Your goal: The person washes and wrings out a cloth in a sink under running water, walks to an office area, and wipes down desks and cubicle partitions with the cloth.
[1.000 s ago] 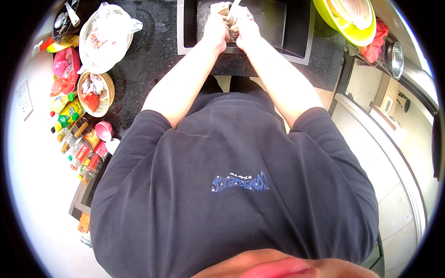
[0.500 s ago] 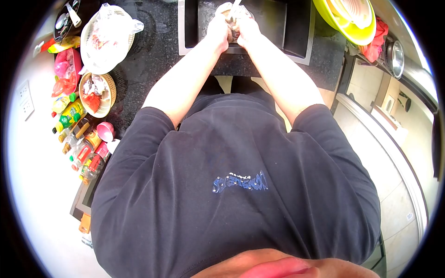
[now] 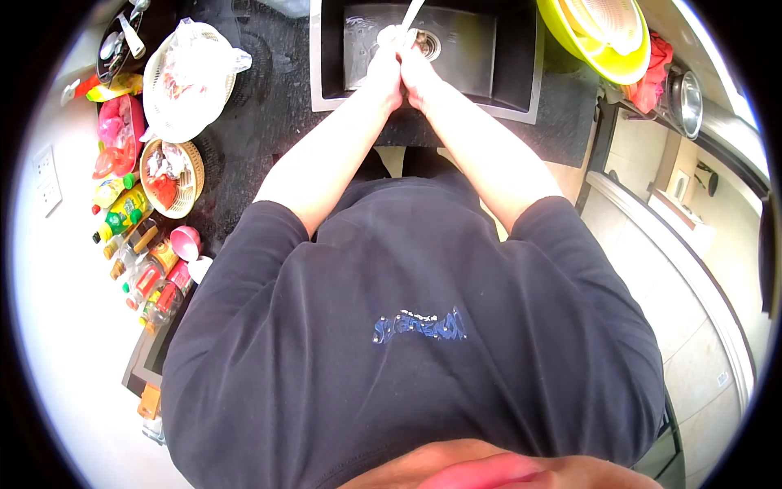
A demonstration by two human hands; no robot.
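Observation:
Both hands are over the dark sink [image 3: 468, 69], drawn close together beneath a narrow pale strip [image 3: 414, 13], which may be a tap spout or running water. My left hand [image 3: 386, 72] has its fingers curled in against the other hand. My right hand [image 3: 416, 75] meets it at the fingers, also closed. Glare whitens the fingertips, so whatever lies between them, if anything, cannot be made out. Just right of the fingers shows the round metal drain [image 3: 430, 46]. Wet shine covers the sink floor.
On the dark counter [image 3: 269, 90] at left stand a white basket [image 3: 183, 102] with plastic bags, a tan basket [image 3: 192, 181], several bottles [image 3: 126, 213] and a pink bowl [image 3: 186, 238]. A yellow-green basin [image 3: 599, 59], red cloth [image 3: 654, 77] and metal bowl [image 3: 691, 104] sit at right.
My hands have come closer together, and the drain now shows beside them. A brownish, reddish patch seen between them before is out of sight. The view has shifted slightly.

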